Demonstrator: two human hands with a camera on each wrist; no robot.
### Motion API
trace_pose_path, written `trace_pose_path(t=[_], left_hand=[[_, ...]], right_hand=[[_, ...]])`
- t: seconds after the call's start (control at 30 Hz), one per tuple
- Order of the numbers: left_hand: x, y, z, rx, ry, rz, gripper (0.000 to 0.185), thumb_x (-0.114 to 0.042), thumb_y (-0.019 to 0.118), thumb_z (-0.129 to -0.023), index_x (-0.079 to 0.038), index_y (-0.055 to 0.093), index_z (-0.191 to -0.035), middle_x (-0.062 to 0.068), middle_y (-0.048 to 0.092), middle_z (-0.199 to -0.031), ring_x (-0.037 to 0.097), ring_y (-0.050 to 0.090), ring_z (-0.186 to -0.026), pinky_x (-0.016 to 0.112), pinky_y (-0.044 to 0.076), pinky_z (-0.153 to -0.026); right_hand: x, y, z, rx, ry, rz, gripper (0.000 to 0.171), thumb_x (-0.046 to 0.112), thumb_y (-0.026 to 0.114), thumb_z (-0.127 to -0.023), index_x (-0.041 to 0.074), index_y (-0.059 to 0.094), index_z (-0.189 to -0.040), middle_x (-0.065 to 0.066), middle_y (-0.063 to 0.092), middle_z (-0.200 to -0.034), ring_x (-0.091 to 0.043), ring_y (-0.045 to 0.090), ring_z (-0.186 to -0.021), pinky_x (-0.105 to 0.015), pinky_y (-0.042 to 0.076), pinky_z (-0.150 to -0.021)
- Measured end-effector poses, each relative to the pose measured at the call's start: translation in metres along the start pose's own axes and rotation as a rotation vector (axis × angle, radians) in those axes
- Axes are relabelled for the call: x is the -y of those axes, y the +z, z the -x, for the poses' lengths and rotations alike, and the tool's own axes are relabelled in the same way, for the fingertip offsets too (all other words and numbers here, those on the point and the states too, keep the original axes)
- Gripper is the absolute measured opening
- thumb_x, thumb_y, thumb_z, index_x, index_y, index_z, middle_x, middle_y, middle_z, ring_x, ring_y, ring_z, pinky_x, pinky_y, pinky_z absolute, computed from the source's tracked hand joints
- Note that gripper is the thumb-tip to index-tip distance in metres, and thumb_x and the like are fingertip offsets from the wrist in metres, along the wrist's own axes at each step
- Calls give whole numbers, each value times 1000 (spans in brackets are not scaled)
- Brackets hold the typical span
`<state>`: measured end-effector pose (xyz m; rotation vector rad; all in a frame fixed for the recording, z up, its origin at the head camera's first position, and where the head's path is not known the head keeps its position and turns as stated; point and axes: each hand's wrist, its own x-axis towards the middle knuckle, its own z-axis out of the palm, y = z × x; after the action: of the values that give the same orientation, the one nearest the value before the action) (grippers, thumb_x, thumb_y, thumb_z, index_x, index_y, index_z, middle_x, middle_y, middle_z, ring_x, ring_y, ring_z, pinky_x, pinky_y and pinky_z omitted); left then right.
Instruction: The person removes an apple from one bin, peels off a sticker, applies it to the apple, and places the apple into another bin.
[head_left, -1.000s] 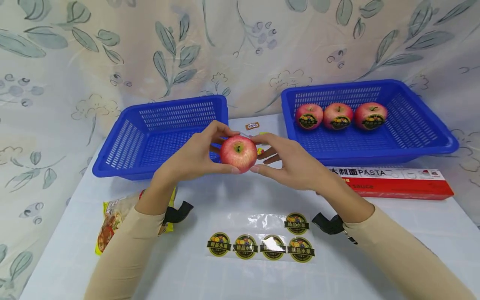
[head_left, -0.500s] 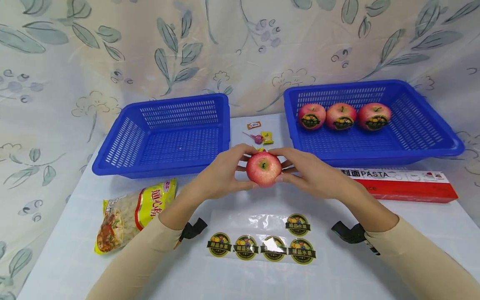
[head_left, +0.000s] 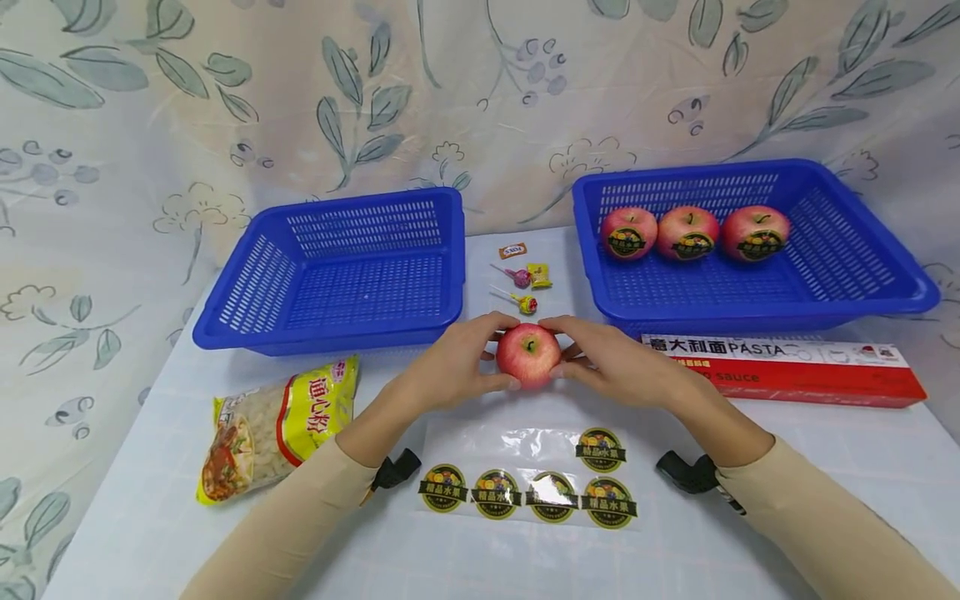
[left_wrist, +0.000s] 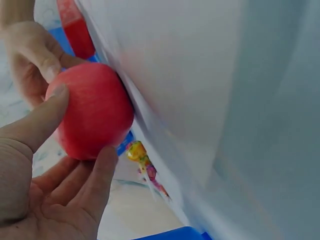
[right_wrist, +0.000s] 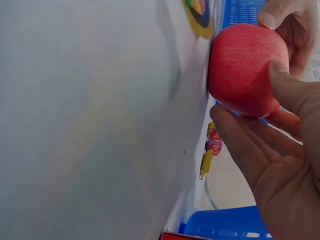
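A red apple [head_left: 528,356] rests on the white table [head_left: 150,500], held from both sides. My left hand [head_left: 457,364] grips its left side with thumb and fingers curled round it. My right hand [head_left: 609,358] grips the right side the same way. In the left wrist view the apple [left_wrist: 92,117] touches the table between my thumb and fingers. The right wrist view shows the apple [right_wrist: 246,70] against the tabletop too. Just in front of the apple lies a clear sheet [head_left: 528,475] with several round fruit stickers.
An empty blue basket [head_left: 345,267] stands at back left. A second blue basket [head_left: 862,275] at back right holds three stickered apples [head_left: 693,233]. Lollipops and sweets [head_left: 521,287] lie between them. A red pasta box [head_left: 787,371] is right, a yellow snack bag [head_left: 277,425] left.
Both hands have carried the apple from in front of the left basket to the right and down, and it now rests on the table behind the sticker sheet.
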<state>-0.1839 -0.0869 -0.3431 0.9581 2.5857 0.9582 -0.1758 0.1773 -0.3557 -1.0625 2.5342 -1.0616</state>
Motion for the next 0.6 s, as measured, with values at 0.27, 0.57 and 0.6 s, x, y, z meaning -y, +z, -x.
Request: trace_pose_path(t=[0.27,0.57,0.6], left_hand=[[-19,7,11,-96,-10,-180,67,-26,84,-86,-4,51,-139,13,57,-133,25,60,-117,38,53,-101],[-48,21,20,153,160,-237,33,-28,76,-94,-10,68,-120,2,64,-116,15,61,-105,29,52,-98],[-51,23,19,197,159,-251,34,-30,75,-95,-11,68,-123,1,64,-118,14,62,-106,27,52,-98]], right_hand=[[5,-8,8,-3,84,73,62,21,71,-98,-1,43,-150,-18,63,-138,-27,73,-109,-41,60,-90],[17,-24,29,113,105,181,37,23,73,-97,5,64,-127,-8,73,-117,-21,73,-101,-42,61,-88],[18,-25,31,120,97,184,35,23,74,-96,5,65,-125,-6,73,-116,-19,72,-100,-41,61,-87]])
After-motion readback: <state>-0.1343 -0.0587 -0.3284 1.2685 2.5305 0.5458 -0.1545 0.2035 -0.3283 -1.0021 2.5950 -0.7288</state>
